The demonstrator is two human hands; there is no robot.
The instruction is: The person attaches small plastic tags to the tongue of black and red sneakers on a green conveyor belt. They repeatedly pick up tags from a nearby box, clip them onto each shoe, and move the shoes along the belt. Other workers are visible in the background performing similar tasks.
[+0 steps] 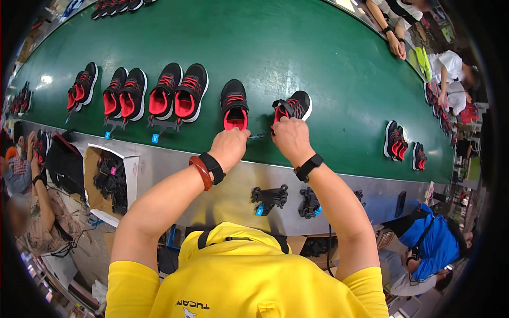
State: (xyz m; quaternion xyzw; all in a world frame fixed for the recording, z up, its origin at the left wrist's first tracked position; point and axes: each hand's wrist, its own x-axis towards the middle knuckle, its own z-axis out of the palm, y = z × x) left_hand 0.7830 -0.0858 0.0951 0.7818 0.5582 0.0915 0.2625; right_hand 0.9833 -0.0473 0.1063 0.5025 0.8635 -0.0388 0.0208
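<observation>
Two black sneakers with red laces and red lining lie in front of me on the green belt. My left hand [229,147] is closed at the heel of the left sneaker [234,100], which points away from me. A thin dark strip with a bluish glint, like part of a shoe hanger [258,136], sticks out from its fingers toward my right hand. My right hand [292,139] is closed on the heel end of the right sneaker [297,106], which is tilted to the right. My fingers hide both grips in part.
Left on the belt [339,69] stand pairs of sneakers [177,90], some with black hangers [164,125]. Bundled hangers [269,197] lie on the metal ledge [228,209]. A carton of hangers [111,180] stands at left. More sneakers [395,140] sit right. Co-workers [432,246] are around.
</observation>
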